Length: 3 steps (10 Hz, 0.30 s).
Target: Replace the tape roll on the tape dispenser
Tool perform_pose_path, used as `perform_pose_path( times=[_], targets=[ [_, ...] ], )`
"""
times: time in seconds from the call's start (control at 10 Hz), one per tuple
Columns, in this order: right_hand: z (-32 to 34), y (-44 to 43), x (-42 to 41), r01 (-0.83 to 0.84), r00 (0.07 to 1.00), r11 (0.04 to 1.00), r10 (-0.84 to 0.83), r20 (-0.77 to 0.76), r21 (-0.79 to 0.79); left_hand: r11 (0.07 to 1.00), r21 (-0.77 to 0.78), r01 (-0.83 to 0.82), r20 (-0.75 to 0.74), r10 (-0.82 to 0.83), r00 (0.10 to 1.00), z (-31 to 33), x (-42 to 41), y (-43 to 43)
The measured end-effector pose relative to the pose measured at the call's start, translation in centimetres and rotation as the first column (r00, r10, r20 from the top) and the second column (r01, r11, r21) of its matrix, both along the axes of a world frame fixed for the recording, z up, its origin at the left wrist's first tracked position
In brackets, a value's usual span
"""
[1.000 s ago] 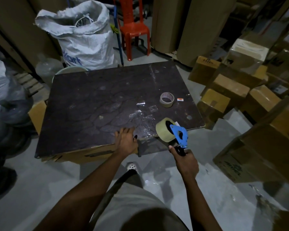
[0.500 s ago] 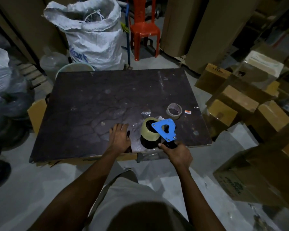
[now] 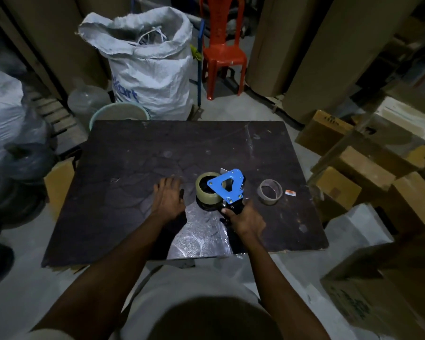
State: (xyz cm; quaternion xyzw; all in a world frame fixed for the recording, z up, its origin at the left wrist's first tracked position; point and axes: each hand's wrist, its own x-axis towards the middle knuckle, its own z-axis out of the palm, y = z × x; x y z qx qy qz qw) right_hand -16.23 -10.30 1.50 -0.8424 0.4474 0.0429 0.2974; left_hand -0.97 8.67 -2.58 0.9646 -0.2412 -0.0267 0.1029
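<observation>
1. While the right hand (image 3: 246, 220) is clenched around the dark handle of the tape dispenser (image 3: 228, 186), the dispenser rests on the dark surface (image 3: 133, 153) with its blue side plate facing up.
2. Mounted in the dispenser is a full tape roll (image 3: 205, 191), tan in colour, its lower edge touching the surface just left of the blue plate.
3. Flat on the surface just to the left of the roll lies the left hand (image 3: 168, 198), its fingers (image 3: 166, 184) released and spread, grasping nothing and pointing away from the person.
4. An empty cardboard core (image 3: 269, 192) stands on the surface to the right of the dispenser, near it but apart.
5. Just right of that core lies a small orange-and-white label (image 3: 290, 192).
6. Between the two forearms, a crinkled sheet of clear plastic film (image 3: 201, 235) lies on the near part of the surface and reaches its front edge.
7. Beyond the far edge stand a white woven sack (image 3: 147, 67), a red plastic chair (image 3: 222, 52) and a pale round tub (image 3: 119, 115).
8. Cardboard boxes (image 3: 353, 173) are stacked on the floor to the right of the surface.
</observation>
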Motion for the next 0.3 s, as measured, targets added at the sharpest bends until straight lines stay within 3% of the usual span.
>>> perform_pose_path(
  times=[0.2,0.3],
  targets=[
    [-4.2,-1.0,0.9,-0.078,0.992,0.994,0.085,-0.092,0.079,0.999,-0.039,-0.012,0.001,0.012,1.000,-0.1,1.8,0.4],
    [-4.1,-1.8,1.4,-0.026,0.991,0.998,0.033,-0.128,0.062,0.996,-0.070,-0.055,0.013,0.057,0.998,0.3,2.6,0.2]
  ],
)
